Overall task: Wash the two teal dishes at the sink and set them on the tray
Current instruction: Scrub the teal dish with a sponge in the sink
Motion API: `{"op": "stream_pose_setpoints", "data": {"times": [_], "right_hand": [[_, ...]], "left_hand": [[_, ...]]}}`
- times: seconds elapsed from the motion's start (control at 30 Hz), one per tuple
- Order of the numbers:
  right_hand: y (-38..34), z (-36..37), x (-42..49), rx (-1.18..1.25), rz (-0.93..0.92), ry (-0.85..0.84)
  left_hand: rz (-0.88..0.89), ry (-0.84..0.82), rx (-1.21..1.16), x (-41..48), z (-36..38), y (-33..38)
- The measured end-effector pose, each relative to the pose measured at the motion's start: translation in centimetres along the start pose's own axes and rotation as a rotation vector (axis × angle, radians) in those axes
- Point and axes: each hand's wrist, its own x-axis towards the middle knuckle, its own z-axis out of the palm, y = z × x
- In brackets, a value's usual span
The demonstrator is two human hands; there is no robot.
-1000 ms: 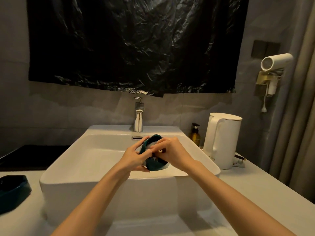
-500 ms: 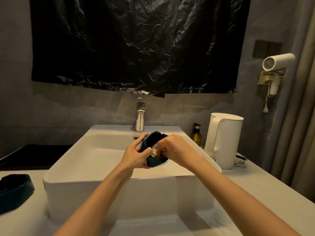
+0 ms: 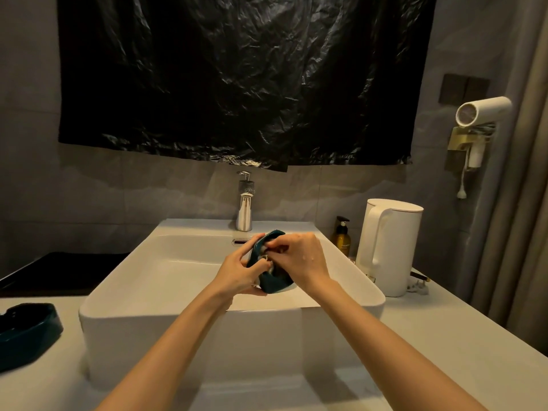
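Note:
Over the white sink (image 3: 166, 310) I hold a teal dish (image 3: 274, 281) tilted on edge. My left hand (image 3: 237, 271) grips its left rim from the side. My right hand (image 3: 302, 262) has its fingers curled into the dish, where something pale and sudsy shows; I cannot tell if it is a cloth or foam. A second teal dish (image 3: 28, 333) sits on the counter at the far left. A black tray (image 3: 59, 268) lies behind it, left of the sink.
A chrome faucet (image 3: 244, 209) stands at the sink's back; no water visibly runs. A brown pump bottle (image 3: 342, 237) and a white kettle (image 3: 388, 244) stand to the right. A hair dryer (image 3: 480, 111) hangs on the right wall.
The dish has turned more upright between my hands, and my right fingers have shifted inside it. The view has drifted slightly.

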Motion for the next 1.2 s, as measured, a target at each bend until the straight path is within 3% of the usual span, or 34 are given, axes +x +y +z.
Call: {"op": "stream_pose_setpoints", "data": {"times": [0.3, 0.47, 0.57, 0.73, 1.07, 1.2], "right_hand": [[-0.1, -2.0, -0.1, 0.098, -0.058, -0.337], [-0.2, -1.5, -0.3, 0.055, -0.085, -0.167], [-0.1, -0.8, -0.2, -0.104, -0.216, -0.058], [-0.2, -1.2, 0.4, -0.438, -0.313, -0.090], [0.5, -3.2, -0.1, -0.333, -0.242, -0.281], [-0.1, -2.0, -0.6, -0.175, -0.167, -0.223]], "left_hand": [[0.013, 0.029, -0.047, -0.2, -0.3, -0.1], [0.006, 0.015, -0.023, -0.3, 0.4, 0.5], [0.019, 0.046, -0.018, -0.4, 0.5, 0.6], [0.035, 0.132, -0.055, -0.3, 0.5, 0.5], [0.039, 0.172, -0.028, 0.0, 0.1, 0.1], [0.043, 0.165, -0.044, 0.0, 0.0, 0.0]]}}
